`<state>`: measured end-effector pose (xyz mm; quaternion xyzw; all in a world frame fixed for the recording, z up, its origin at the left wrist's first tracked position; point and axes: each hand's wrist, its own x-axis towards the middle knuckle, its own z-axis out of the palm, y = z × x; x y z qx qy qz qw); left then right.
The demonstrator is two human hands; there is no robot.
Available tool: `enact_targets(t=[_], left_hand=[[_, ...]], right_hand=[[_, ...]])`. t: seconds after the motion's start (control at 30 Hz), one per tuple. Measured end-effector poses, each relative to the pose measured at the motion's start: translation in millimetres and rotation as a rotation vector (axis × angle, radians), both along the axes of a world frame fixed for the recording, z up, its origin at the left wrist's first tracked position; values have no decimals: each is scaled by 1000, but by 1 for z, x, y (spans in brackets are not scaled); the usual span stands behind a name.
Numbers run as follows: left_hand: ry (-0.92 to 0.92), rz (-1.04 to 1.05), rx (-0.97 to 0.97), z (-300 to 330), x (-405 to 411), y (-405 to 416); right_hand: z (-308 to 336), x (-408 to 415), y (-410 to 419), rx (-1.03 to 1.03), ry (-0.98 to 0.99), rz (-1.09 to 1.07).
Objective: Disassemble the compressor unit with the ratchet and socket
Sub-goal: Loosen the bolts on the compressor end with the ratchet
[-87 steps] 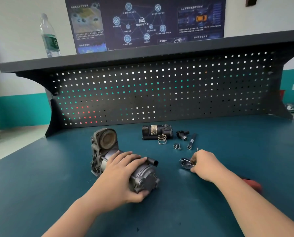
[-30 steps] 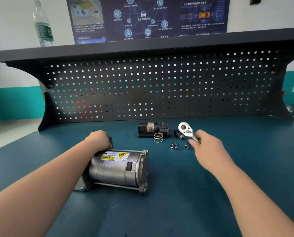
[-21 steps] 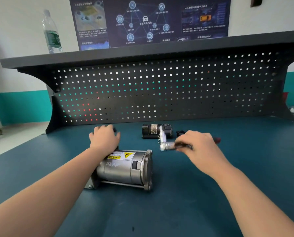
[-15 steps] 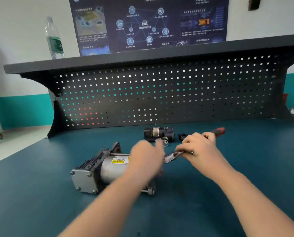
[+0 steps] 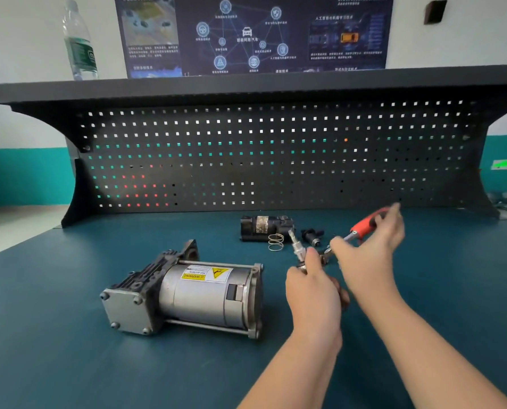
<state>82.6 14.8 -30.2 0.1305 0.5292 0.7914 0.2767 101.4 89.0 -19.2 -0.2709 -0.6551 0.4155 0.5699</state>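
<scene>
The workbench top (image 5: pixel 69 364) is plain dark teal. The compressor unit (image 5: pixel 187 293) has a silver-grey body with a yellow and white warning label (image 5: pixel 206 273). The ratchet (image 5: pixel 360 228) has a red handle. The far pegboard (image 5: pixel 276 154) is black, dotted with a square-hole grid.

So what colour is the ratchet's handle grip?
Red-orange, on the ratchet handle in the right hand, head view.
</scene>
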Motion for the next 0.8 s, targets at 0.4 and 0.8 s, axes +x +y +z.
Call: enact_targets(t=[0.4,0.8], left_hand=[[-77,-26,11,-8,7,-1],[-31,53,-76,-14,-11,4]], right_hand=[[50,-30,-6,-577,215,673],[46,-62,1,-420,-45,853]])
